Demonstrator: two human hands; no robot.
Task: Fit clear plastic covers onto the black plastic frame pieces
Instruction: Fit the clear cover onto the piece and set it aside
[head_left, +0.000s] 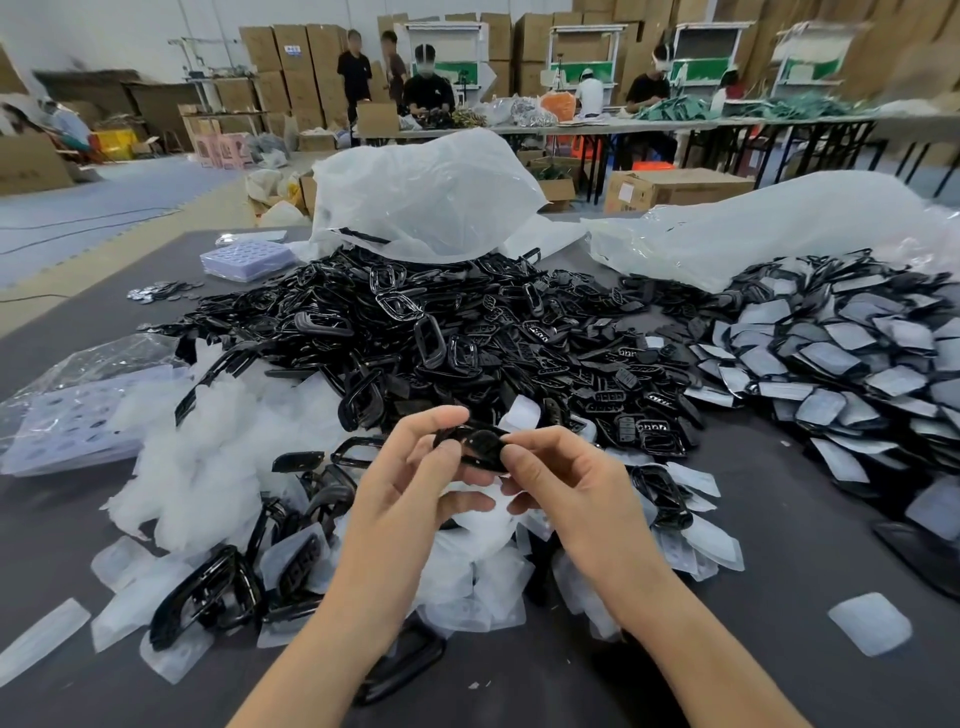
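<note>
I hold one black plastic frame piece (477, 446) above the table, between both hands. My left hand (410, 478) pinches its left end with thumb and fingers. My right hand (566, 483) grips its right end, thumb pressed on the top face. Whether a clear cover sits on this piece I cannot tell. A large heap of loose black frame pieces (441, 332) fills the middle of the dark table (769, 561). Clear plastic covers (208, 467) lie piled at the left and under my hands.
A heap of covered pieces (841, 353) lies at the right. Two big clear plastic bags (431, 192) stand behind the heaps. Purple trays (244, 257) sit at the far left, another bagged stack (67, 410) nearer. A single clear cover (870, 623) lies at the right front. People work at tables beyond.
</note>
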